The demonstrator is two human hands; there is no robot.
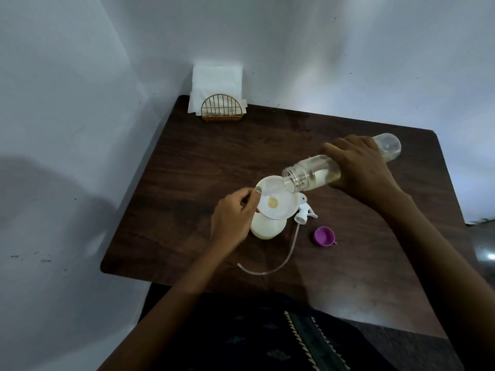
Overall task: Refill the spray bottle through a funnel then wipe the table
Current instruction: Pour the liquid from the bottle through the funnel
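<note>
A white funnel (277, 200) sits in the mouth of a pale spray bottle (267, 228) that stands upright on the dark wooden table (214, 156). My left hand (234, 216) pinches the funnel's left rim. My right hand (361, 167) grips a clear plastic bottle (308, 176), tipped almost level with its open mouth over the funnel's far edge; some yellowish liquid lies inside it. The white spray head (305, 211) with its long clear tube (273, 263) lies on the table just right of the spray bottle.
A purple cap (324, 236) lies on the table right of the spray head. A gold wire holder (222, 109) with white napkins (217, 79) stands at the table's far left corner, against the walls. My lap is below the near edge.
</note>
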